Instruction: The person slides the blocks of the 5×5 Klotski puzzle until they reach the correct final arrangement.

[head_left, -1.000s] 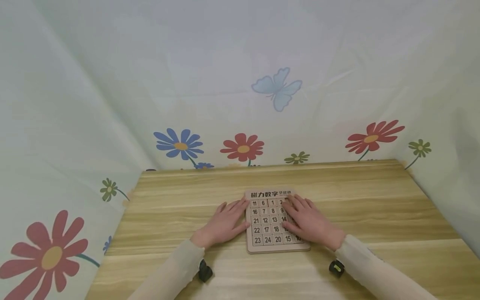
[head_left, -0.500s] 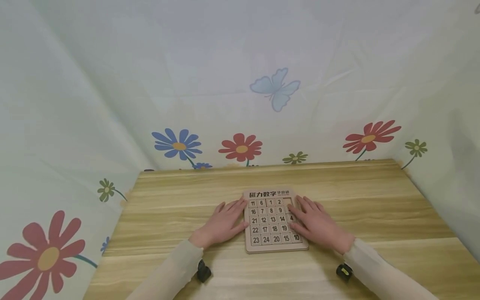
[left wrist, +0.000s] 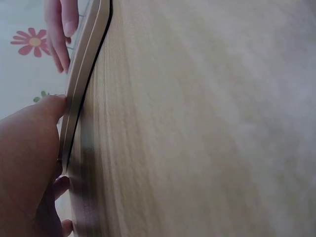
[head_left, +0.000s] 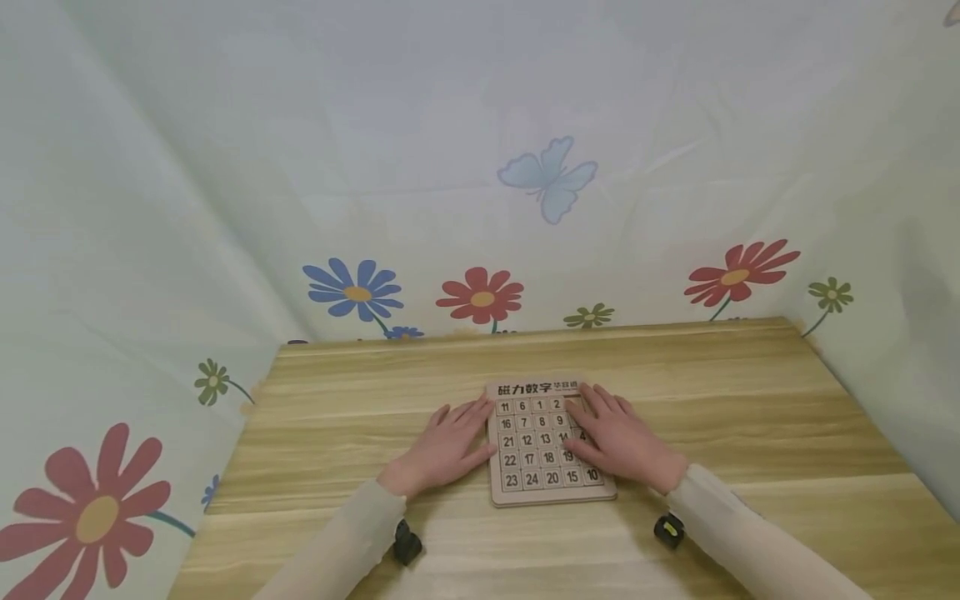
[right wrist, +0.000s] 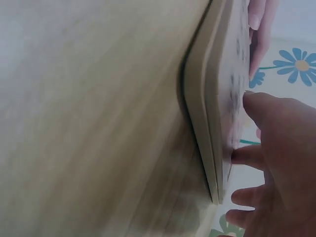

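Observation:
A wooden sliding number puzzle (head_left: 555,497) lies flat on the table, its square tiles printed with numbers and Chinese lettering across the top. My left hand (head_left: 442,446) rests on the table, with fingertips and thumb touching the board's left edge. Over the board's right side lies my right hand (head_left: 626,437), index fingertip on the top right corner of the tile grid and thumb near the 14 and 19 tiles. Its fingers hide part of the right column. In the right wrist view, the index finger (right wrist: 249,157) touches the puzzle's face and the other fingers hang beyond it.
The wood-grain table (head_left: 360,375) extends around the board on all sides. Behind and beside it hangs a pale cloth (head_left: 420,167) printed with flowers and a butterfly. A dark wrist camera (head_left: 407,543) hangs under the left sleeve, another device (head_left: 669,530) under the right.
My right hand drew back rightward, baring a gap in the grid's top right corner, then came forward and left so its fingers cover that corner again. The left hand stayed in place.

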### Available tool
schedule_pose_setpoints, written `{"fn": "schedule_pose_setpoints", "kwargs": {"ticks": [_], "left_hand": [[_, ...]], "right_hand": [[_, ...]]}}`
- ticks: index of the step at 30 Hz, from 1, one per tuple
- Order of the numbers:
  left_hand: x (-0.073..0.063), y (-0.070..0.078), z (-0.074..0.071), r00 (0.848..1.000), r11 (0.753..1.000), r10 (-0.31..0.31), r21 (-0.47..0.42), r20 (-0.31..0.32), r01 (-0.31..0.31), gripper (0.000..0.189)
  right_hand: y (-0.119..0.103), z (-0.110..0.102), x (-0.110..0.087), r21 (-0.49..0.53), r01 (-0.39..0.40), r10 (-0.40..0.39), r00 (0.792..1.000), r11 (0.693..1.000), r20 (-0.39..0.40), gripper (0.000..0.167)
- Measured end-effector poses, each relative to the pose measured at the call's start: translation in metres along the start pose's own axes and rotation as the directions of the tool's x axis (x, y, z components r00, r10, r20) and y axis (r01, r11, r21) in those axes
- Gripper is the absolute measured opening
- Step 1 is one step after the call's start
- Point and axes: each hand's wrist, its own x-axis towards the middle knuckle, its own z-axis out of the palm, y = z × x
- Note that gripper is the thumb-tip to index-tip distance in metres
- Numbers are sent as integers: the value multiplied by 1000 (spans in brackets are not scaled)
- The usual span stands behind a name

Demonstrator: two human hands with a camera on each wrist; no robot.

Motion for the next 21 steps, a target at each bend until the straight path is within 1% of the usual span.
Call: {"fn": "schedule_pose_setpoints", "kwargs": {"ticks": [4, 7, 10, 13, 18, 21], "left_hand": [[0, -1, 1, 1000, 1000, 14, -11, -9, -14, 74], [0, -2, 1, 999, 999, 23, -26, -28, -24, 74], [1, -3, 2, 999, 999, 17, -38, -27, -18, 74], [1, -3, 2, 1000, 999, 12, -36, -21, -13, 74], [0, 0, -2, 1000, 1000, 7, -17, -3, -7, 73], [-1, 1, -2, 1000, 1000, 1, -10, 5, 0, 73]], "right_hand": [[2, -3, -7, -28, 11, -12, 1000, 1000, -15, 62], [2, -5, -16, -60, 40, -41, 999, 997, -22, 59], [2, -5, -20, -70, 46, -48, 999, 996, -19, 60], [4, -2, -18, -64, 23, -24, 1000, 998, -15, 61], [6, 0, -7, -34, -10, 11, 1000, 999, 8, 63], [6, -1, -7, -24, 12, -12, 1000, 1000, 17, 63]]}}
